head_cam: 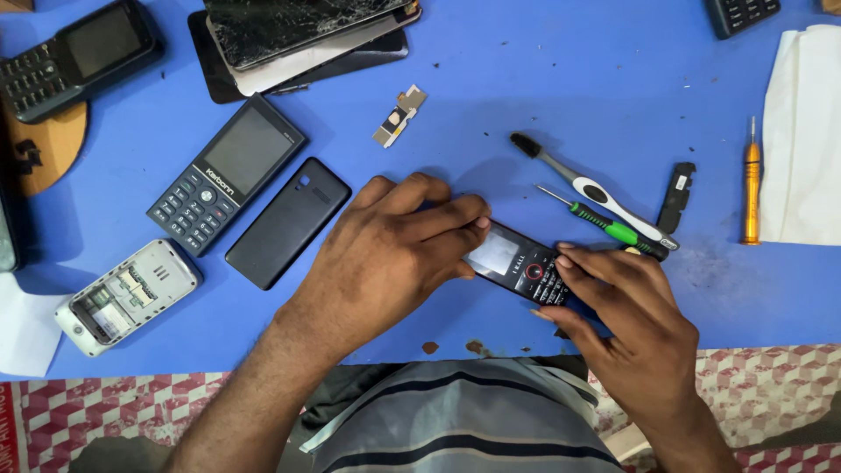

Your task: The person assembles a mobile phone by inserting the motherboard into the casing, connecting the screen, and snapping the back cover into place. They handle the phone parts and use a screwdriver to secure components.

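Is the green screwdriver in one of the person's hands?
No, the green screwdriver lies on the blue mat beside a toothbrush, while both hands hold the small black phone.

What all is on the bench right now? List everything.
Held phone: 1, black, centre, between both hands
Keypad phone: 1, dark blue, left of centre
Back cover: 1, black, beside it
Open phone: 1, white, back off, lower left
Black phone: 1, top left
Cracked screens: stack, top centre
Metal part: 1, small, silver
Brush: 1, grey-white
Green screwdriver: 1
Orange screwdriver: 1, right
Cloth: 1, white, right edge
Mat: blue
Left hand: on phone
Right hand: on phone
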